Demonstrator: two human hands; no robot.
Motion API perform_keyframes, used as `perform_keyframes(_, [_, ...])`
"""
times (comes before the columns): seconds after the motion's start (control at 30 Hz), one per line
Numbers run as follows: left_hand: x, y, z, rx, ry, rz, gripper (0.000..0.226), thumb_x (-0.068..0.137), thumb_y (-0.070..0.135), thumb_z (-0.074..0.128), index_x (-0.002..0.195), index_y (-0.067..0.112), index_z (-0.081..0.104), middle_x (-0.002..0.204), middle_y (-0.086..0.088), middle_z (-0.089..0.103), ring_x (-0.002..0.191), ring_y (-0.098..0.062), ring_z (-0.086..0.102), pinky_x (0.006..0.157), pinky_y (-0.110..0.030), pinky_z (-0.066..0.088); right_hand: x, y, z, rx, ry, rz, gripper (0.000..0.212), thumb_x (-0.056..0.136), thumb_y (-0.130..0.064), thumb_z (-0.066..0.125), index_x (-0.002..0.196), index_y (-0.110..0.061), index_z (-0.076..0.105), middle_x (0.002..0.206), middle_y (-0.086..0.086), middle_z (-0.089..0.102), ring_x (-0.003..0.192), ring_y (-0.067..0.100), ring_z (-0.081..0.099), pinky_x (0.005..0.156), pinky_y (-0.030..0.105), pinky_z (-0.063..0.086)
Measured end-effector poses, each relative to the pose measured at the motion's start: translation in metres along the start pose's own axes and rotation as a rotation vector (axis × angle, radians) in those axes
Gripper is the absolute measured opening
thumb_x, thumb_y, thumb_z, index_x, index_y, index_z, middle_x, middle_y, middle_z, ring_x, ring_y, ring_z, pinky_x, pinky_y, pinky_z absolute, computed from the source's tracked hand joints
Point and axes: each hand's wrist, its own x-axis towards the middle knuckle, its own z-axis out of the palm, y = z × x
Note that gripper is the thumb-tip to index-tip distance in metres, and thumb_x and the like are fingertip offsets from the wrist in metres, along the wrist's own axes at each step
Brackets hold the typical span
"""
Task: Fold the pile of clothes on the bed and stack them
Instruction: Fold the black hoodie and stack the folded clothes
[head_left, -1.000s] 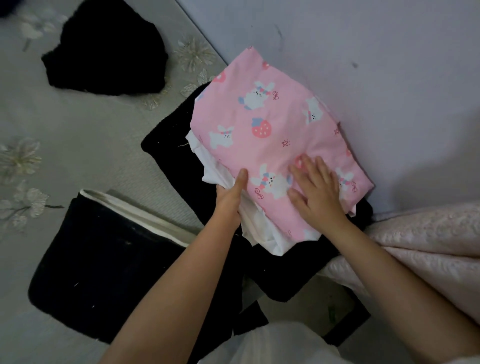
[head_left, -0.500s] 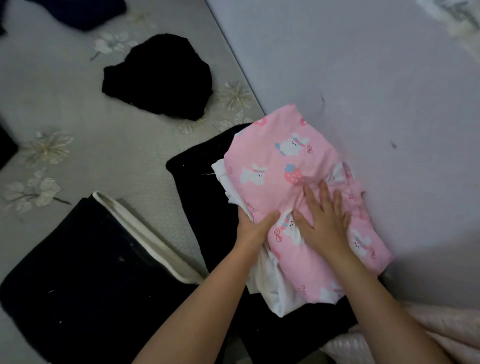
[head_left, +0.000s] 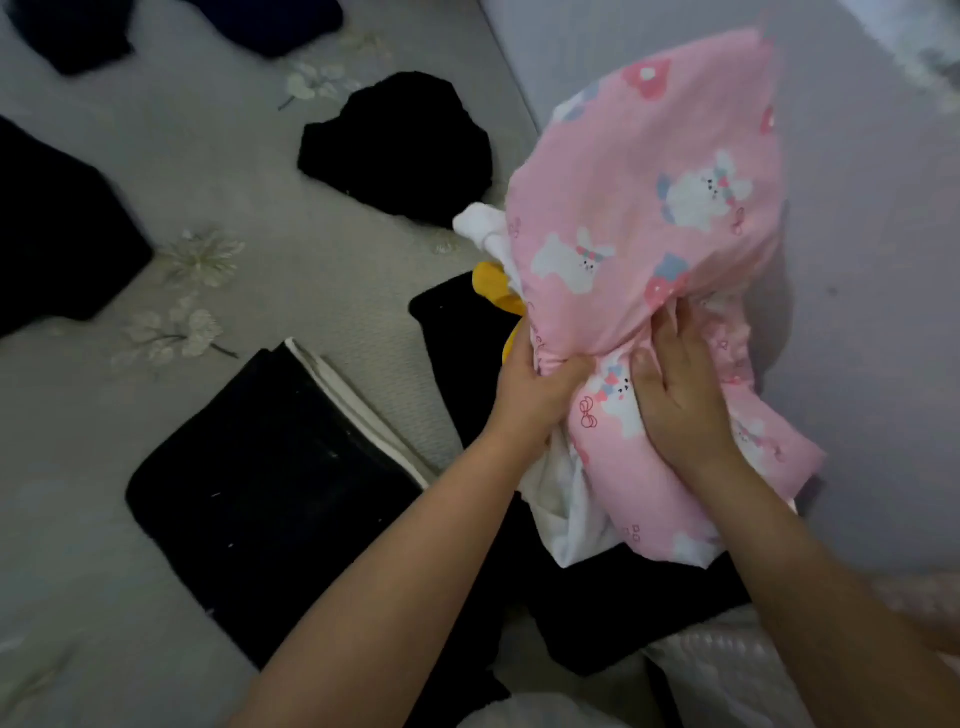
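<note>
Both hands hold a bundle of clothes lifted above the bed (head_left: 311, 291), close to the pale wall (head_left: 857, 260) on the right. The left hand (head_left: 535, 389) has its grip clenched on the pink rabbit-print garment (head_left: 649, 182), thumb over the bunched middle of the cloth. The right hand (head_left: 680, 405) lies on the same pink fabric just beside it, fingers mostly straight and pressing into the gathered folds. A white garment (head_left: 561, 525) hangs from under the pink one, and a bit of yellow cloth (head_left: 493, 286) pokes out at the bundle's left edge. Beneath the bundle a black garment (head_left: 457, 332) lies flat on the bed. To the left sits a folded dark garment with a white edge (head_left: 270, 493), and farther back a crumpled black garment (head_left: 400, 150)
</note>
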Motion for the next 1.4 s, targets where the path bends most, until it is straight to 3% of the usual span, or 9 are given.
perform_keyframes(0.23, [-0.098, 0.0, -0.193, -0.184, 0.374, -0.044, 0.056, 0.061, 0.008, 0.059, 0.116, 0.011, 0.05, 0.096, -0.004, 0.066, 0.078, -0.01, 0.066, 0.065, -0.021, 0.054, -0.065, -0.148, 0.107, -0.141, -0.351, -0.251, 0.057, 0.091, -0.042, 0.024, 0.146, -0.03, 0.016, 0.156, 0.006, 0.007, 0.139, 0.033, 0.016, 0.112, 0.046, 0.018])
perform_keyframes(0.37, [-0.136, -0.08, -0.299, -0.164, 0.58, -0.296, 0.049, 0.085, 0.0, 0.05, 0.133, 0.006, 0.041, 0.126, -0.017, 0.056, 0.107, -0.025, 0.059, 0.091, -0.036, 0.049, -0.123, -0.169, 0.241, -0.313, -0.68, -0.201, 0.048, 0.098, -0.038, 0.024, 0.144, -0.042, 0.011, 0.156, -0.006, -0.004, 0.142, 0.03, 0.001, 0.109, 0.053, 0.016])
perform_keyframes(0.47, [-0.143, -0.128, -0.34, -0.026, 0.611, -0.341, 0.048, 0.091, 0.004, 0.046, 0.138, 0.005, 0.033, 0.133, -0.015, 0.05, 0.118, -0.025, 0.051, 0.102, -0.036, 0.041, -0.15, -0.158, 0.305, -0.428, -0.62, -0.224, 0.049, 0.097, -0.04, 0.025, 0.143, -0.044, 0.012, 0.156, -0.006, -0.008, 0.142, 0.029, -0.006, 0.108, 0.058, 0.007])
perform_keyframes(0.57, [-0.148, -0.137, -0.353, 0.109, 0.654, -0.248, 0.06, 0.085, 0.008, 0.06, 0.136, 0.009, 0.029, 0.127, -0.008, 0.052, 0.105, -0.012, 0.054, 0.084, -0.015, 0.046, -0.155, -0.156, 0.313, -0.435, -0.565, -0.185, 0.049, 0.095, -0.04, 0.029, 0.143, -0.043, 0.017, 0.156, -0.005, -0.004, 0.142, 0.028, -0.004, 0.107, 0.058, 0.006])
perform_keyframes(0.73, [-0.176, -0.113, -0.362, 0.606, 0.587, -0.098, 0.08, 0.083, 0.02, 0.064, 0.144, 0.002, 0.015, 0.148, -0.015, 0.024, 0.137, -0.025, 0.023, 0.11, -0.029, 0.018, -0.15, -0.164, 0.265, -0.215, -0.431, -0.228, 0.042, 0.094, -0.022, 0.039, 0.135, -0.009, 0.045, 0.148, 0.017, 0.03, 0.136, 0.036, 0.025, 0.103, 0.048, 0.026])
perform_keyframes(0.97, [-0.156, -0.085, -0.339, 1.373, 0.09, 0.476, 0.054, 0.068, 0.023, 0.075, 0.109, -0.011, 0.061, 0.118, -0.035, 0.054, 0.111, -0.058, 0.046, 0.088, -0.064, 0.038, -0.162, -0.116, 0.214, -0.36, -0.189, 0.345, 0.064, 0.086, -0.035, 0.058, 0.14, -0.011, 0.034, 0.15, 0.009, 0.026, 0.14, 0.027, 0.017, 0.111, 0.052, 0.013])
perform_keyframes(1.07, [-0.142, -0.091, -0.327, 1.444, -0.059, 0.319, 0.067, 0.079, 0.044, 0.063, 0.131, 0.005, 0.048, 0.143, -0.023, 0.035, 0.135, -0.045, 0.023, 0.108, -0.054, 0.02, -0.173, -0.096, 0.212, 0.096, -0.088, 0.699, 0.082, 0.078, -0.034, 0.07, 0.142, -0.005, 0.027, 0.144, 0.016, 0.035, 0.132, 0.031, 0.035, 0.106, 0.043, 0.033])
perform_keyframes(1.17, [-0.131, -0.107, -0.333, 1.477, -0.117, 0.188, 0.073, 0.084, 0.054, 0.052, 0.144, 0.021, 0.026, 0.155, -0.003, 0.01, 0.143, -0.026, -0.004, 0.112, -0.041, -0.001, -0.185, -0.097, 0.234, 0.581, -0.135, 1.07, 0.06, 0.078, -0.033, 0.071, 0.126, -0.005, 0.048, 0.122, 0.006, 0.056, 0.114, 0.025, 0.052, 0.085, 0.031, 0.041])
perform_keyframes(1.4, [-0.129, -0.095, -0.334, 1.449, -0.176, 0.157, 0.075, 0.08, 0.048, 0.063, 0.141, 0.015, 0.033, 0.153, -0.007, 0.018, 0.142, -0.031, 0.001, 0.111, -0.043, 0.007, -0.185, -0.099, 0.266, 0.865, 0.057, 1.199, 0.064, 0.071, -0.023, 0.078, 0.125, -0.005, 0.048, 0.121, 0.009, 0.058, 0.106, 0.024, 0.057, 0.087, 0.03, 0.046])
